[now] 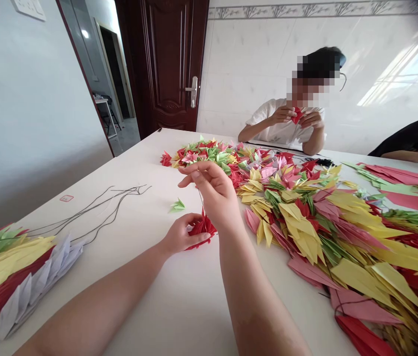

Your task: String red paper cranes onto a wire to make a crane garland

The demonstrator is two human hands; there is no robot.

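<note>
My left hand is closed around a bundle of red folded paper, low over the white table. Above it, my right hand is raised with thumb and forefinger pinched together. A thin dark string runs from near those fingers down to the red folded paper; its upper end is hidden by the hand. Just beyond my left hand lies a small green folded paper piece.
A heap of coloured folded papers spreads along the right. Strung paper rows lie at left, with loose dark cords behind them. Across the table a person holds a red paper piece; a dark sleeve shows far right.
</note>
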